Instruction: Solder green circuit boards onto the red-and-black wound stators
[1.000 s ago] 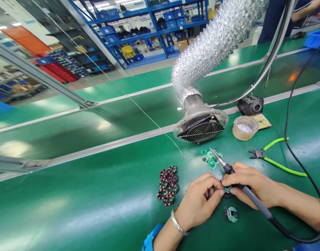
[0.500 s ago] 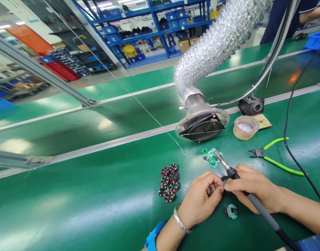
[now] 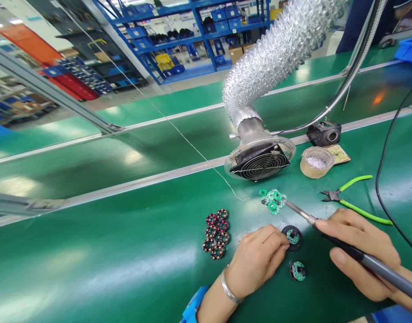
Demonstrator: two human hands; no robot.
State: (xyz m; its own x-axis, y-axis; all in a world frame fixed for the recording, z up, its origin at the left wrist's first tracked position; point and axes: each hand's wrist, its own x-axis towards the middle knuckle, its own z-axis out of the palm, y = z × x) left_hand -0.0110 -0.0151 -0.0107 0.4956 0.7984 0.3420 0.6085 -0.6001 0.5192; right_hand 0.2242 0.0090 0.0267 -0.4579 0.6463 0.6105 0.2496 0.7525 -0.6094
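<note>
My right hand [image 3: 363, 253] is closed around a soldering iron [image 3: 352, 252], whose metal tip points left toward a pile of small green circuit boards [image 3: 273, 200]. With its fingertips pinched together, my left hand [image 3: 259, 255] grips the left edge of a black ring [image 3: 297, 247] that has a round green circuit board [image 3: 292, 237] seated in it. Just below lies another round board on a coil [image 3: 297, 271], touched by neither hand. Left of my left hand, several copper-wound coils [image 3: 222, 238] stand grouped on the green bench.
A fume extractor [image 3: 261, 166] with a silver duct [image 3: 259, 67] hangs over the bench. Green-handled cutters [image 3: 352, 197], a tub of solder bits [image 3: 315, 167], a sponge [image 3: 338, 154] and a black iron holder [image 3: 323, 133] lie right. Solder wire [image 3: 192, 146] runs down from upper left.
My right hand has moved right and away from my left hand with the soldering iron, uncovering the ring and its board. My left hand stays at the ring's edge.
</note>
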